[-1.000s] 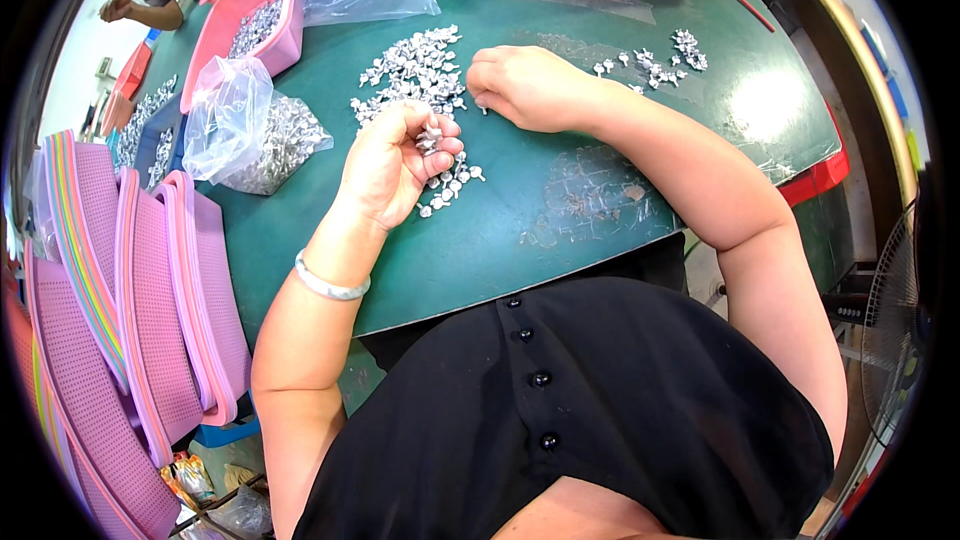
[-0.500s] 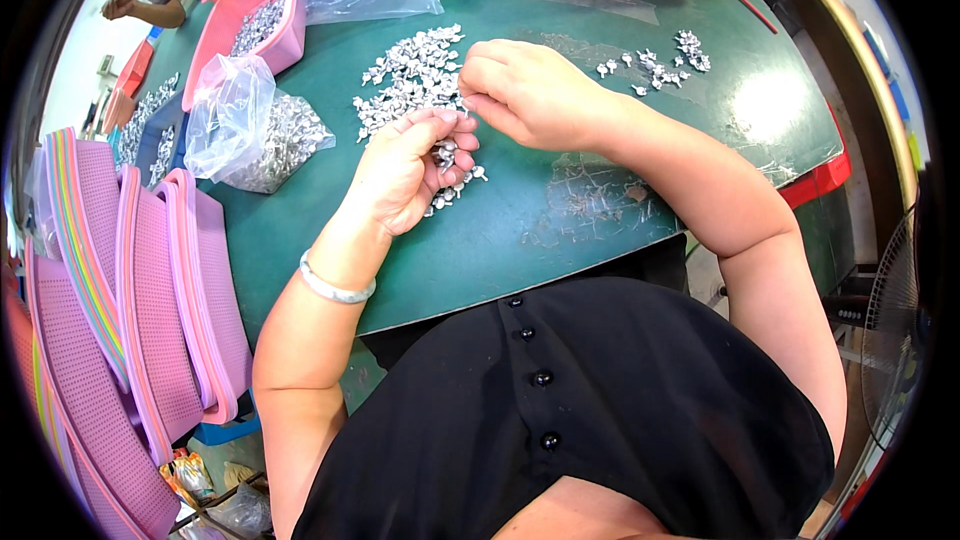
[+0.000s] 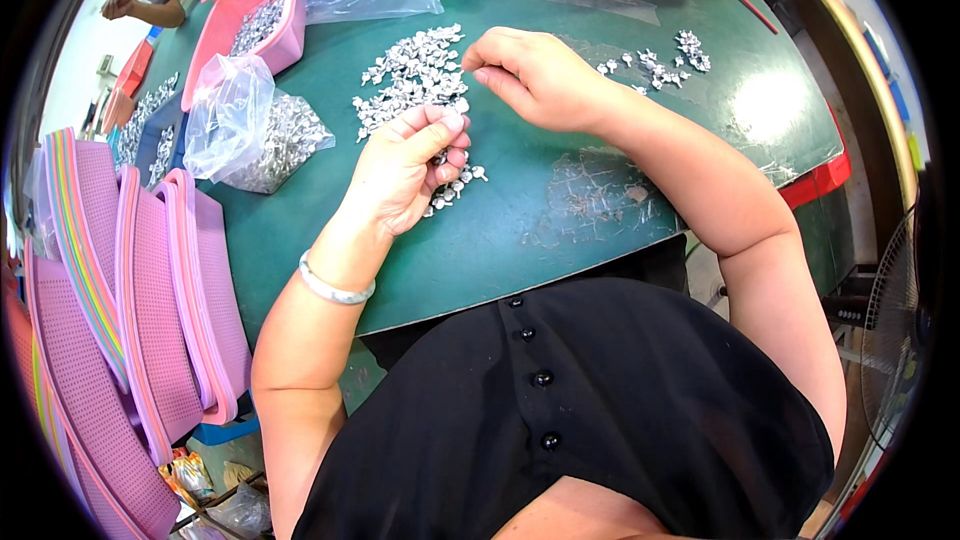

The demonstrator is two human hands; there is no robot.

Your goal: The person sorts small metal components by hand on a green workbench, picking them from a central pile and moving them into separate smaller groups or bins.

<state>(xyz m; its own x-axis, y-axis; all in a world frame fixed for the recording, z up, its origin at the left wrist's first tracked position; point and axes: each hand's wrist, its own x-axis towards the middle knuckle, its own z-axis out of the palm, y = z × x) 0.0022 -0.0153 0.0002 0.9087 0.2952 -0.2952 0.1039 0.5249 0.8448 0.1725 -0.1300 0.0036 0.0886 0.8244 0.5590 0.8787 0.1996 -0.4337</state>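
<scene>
Far left of the left hand (image 3: 405, 160), pink-purple plastic baskets (image 3: 160, 310) with finely perforated walls and rounded rims overlap; at least four show, the rest cut off by the dark picture edge. Nearer that hand, on its left, one crinkled clear bag (image 3: 228, 120) bulges with silvery bits; one smooth pink tub (image 3: 285, 25) stands behind the bag, its wall partly hiding its grey contents.

The left hand, with one smooth, mottled bangle (image 3: 335, 281) at its wrist, is curled around small metal pieces (image 3: 441, 156); thumb and fingers cover most, so their number is unclear. Just beyond it, a heap (image 3: 415, 65) of knobbly, stemmed metal pieces lies on the glossy green surface (image 3: 480, 250), too jumbled to count. A smaller group (image 3: 462, 188) shows beside its fingers, partly hidden.

The right hand (image 3: 535, 80) is beside the heap, fingers bent; whether it pinches anything, I cannot tell. Farther right of it lies one loose scatter (image 3: 657, 72) of similar pieces.
</scene>
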